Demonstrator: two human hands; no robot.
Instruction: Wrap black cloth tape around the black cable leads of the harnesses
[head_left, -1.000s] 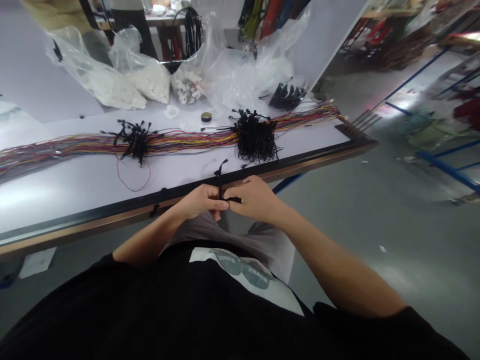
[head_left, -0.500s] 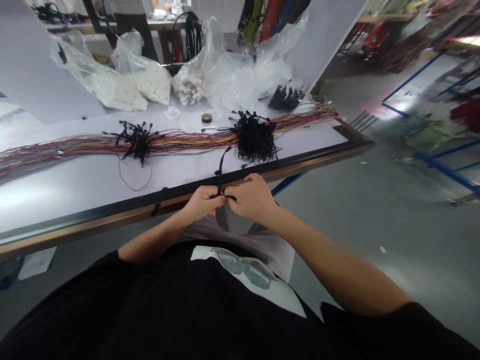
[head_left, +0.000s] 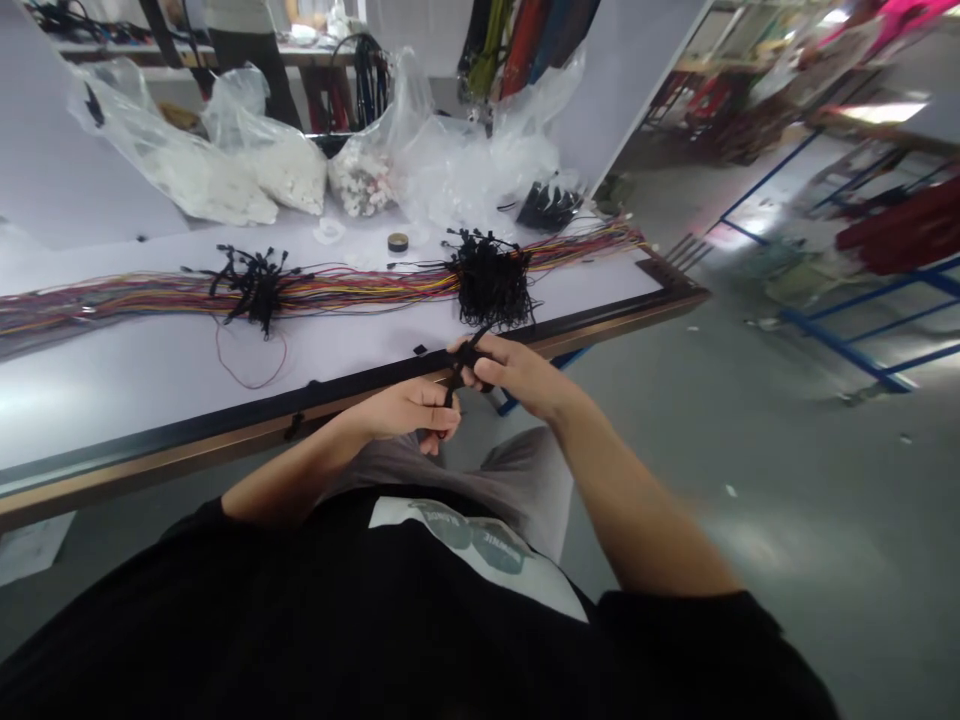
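Over the table's front edge, both hands are closed on a thin black cable (head_left: 454, 378). My left hand (head_left: 411, 408) pinches its lower part between thumb and fingers. Just to the right and slightly higher, my right hand (head_left: 517, 374) grips the upper part, where a dark end sticks out past the fingers. What else lies inside the right hand is hidden. Behind it on the table rests a dense bundle of black cables (head_left: 493, 283). A small black piece (head_left: 420, 350) lies on the edge strip, left of the right hand.
Long coloured wires (head_left: 360, 288) run along the white table (head_left: 150, 370), with a smaller cluster of black connectors (head_left: 257, 285) at left. Clear bags of white parts (head_left: 364, 178) line the back, near a tape roll (head_left: 397, 242). A blue-framed cart (head_left: 847, 345) stands at right.
My right hand has moved up and slightly away from the left. The cable end that stood upright above the hands is now down at the right fingers. The camera view has shifted.
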